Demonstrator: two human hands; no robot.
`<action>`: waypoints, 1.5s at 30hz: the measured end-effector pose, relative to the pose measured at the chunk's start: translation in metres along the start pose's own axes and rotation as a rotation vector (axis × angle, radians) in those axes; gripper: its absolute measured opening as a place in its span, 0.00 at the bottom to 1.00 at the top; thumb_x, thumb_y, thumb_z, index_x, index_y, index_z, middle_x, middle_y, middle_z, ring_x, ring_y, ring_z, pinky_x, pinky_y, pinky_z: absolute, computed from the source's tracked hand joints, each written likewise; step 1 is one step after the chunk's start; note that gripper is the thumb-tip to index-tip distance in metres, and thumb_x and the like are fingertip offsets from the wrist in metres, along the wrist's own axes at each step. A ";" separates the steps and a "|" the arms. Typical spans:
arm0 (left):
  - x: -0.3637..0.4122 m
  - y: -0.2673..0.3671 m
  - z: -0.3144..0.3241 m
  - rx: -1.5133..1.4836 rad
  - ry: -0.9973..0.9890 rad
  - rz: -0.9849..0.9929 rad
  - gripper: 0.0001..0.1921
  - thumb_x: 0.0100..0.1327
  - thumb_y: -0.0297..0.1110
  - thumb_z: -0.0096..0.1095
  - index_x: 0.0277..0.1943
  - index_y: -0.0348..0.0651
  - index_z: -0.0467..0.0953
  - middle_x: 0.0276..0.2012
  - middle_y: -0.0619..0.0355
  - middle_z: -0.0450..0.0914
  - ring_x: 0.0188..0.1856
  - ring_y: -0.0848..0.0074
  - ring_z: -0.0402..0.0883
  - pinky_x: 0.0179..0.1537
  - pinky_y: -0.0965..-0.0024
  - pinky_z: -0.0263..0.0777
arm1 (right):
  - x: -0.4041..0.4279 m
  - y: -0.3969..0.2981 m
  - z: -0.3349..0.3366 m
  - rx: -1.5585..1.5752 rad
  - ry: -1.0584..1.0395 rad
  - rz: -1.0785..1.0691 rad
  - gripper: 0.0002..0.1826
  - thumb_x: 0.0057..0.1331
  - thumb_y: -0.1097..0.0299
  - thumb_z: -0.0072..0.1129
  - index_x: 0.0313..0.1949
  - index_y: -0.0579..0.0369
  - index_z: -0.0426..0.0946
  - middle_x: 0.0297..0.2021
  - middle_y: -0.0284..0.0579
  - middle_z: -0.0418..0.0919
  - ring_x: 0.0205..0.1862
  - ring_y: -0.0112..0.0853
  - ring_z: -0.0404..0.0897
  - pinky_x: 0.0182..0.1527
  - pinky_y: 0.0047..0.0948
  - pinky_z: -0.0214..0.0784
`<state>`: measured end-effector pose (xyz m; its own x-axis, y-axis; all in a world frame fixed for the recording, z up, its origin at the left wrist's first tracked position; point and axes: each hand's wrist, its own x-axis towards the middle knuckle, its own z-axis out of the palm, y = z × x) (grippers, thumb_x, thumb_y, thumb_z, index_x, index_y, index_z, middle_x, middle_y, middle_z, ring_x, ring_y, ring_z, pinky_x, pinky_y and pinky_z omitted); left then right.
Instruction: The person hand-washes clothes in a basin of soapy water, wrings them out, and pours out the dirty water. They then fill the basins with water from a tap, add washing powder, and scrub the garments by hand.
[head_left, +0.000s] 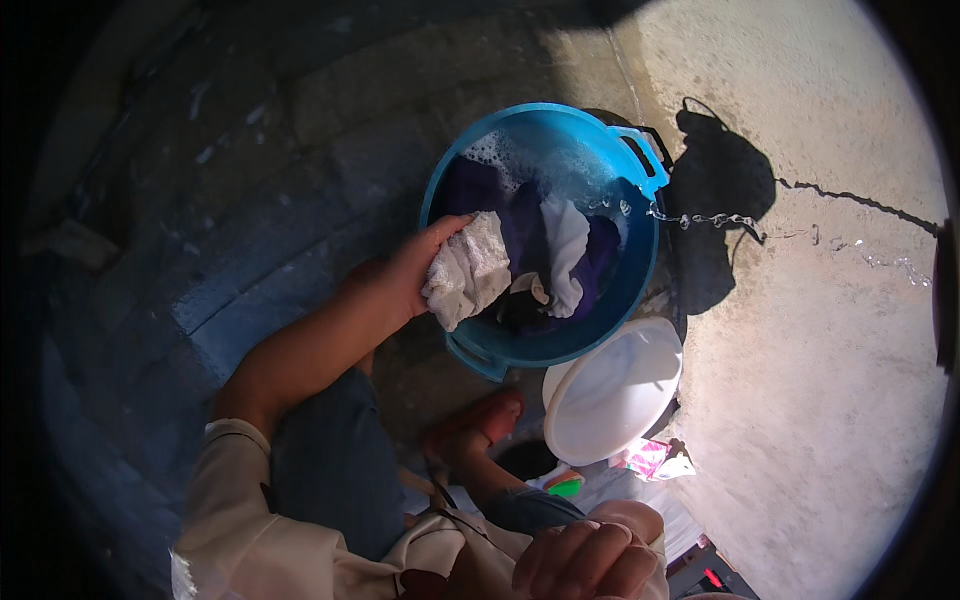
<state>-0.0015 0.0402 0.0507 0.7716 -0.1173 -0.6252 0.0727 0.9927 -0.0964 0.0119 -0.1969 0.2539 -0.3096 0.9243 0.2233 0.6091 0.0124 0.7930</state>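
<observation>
My left hand (427, 262) grips a wet, crumpled white cloth (471, 270) over the left rim of a round blue plastic tub (551, 358). Inside the tub, dark purple fabric (476, 187) and a white piece of cloth (564, 255) lie in sudsy water. A thin stream of water (712, 220) comes from the right and runs into the tub by its handle. Close to my body at the bottom of the view, my right hand (585, 559) is curled into a fist; its palm is hidden and nothing shows in it.
A white plastic basin (615, 394) leans on its side below the tub. Near it are a pink and white packet (646, 457) and a brush with green and orange parts (564, 484). A pale concrete surface (810, 390) fills the right side. My foot wears a red shoe (491, 420).
</observation>
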 end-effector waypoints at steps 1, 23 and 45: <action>0.001 -0.004 -0.003 0.004 -0.002 0.005 0.15 0.65 0.43 0.52 0.46 0.42 0.75 0.40 0.55 0.81 0.42 0.67 0.81 0.48 0.61 0.74 | -0.006 -0.006 0.000 -0.079 0.102 -0.025 0.08 0.60 0.73 0.46 0.27 0.66 0.70 0.15 0.48 0.65 0.18 0.35 0.70 0.21 0.29 0.67; -0.020 -0.007 0.000 -0.016 -0.014 0.051 0.14 0.65 0.43 0.52 0.44 0.42 0.76 0.36 0.56 0.81 0.39 0.69 0.80 0.43 0.63 0.75 | -0.016 -0.045 0.116 1.848 -0.581 0.701 0.20 0.54 0.68 0.63 0.44 0.61 0.71 0.35 0.50 0.76 0.37 0.43 0.77 0.41 0.37 0.69; -0.016 0.015 -0.015 0.084 -0.137 0.022 0.15 0.63 0.45 0.49 0.40 0.44 0.76 0.30 0.55 0.80 0.33 0.65 0.81 0.36 0.60 0.77 | 0.010 0.445 0.082 0.022 -0.228 1.318 0.40 0.66 0.35 0.31 0.55 0.64 0.66 0.46 0.61 0.74 0.51 0.47 0.74 0.55 0.44 0.63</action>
<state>-0.0225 0.0567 0.0479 0.8522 -0.0959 -0.5144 0.1026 0.9946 -0.0155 0.3399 -0.1507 0.5625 0.6412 0.2937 0.7090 0.3693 -0.9279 0.0504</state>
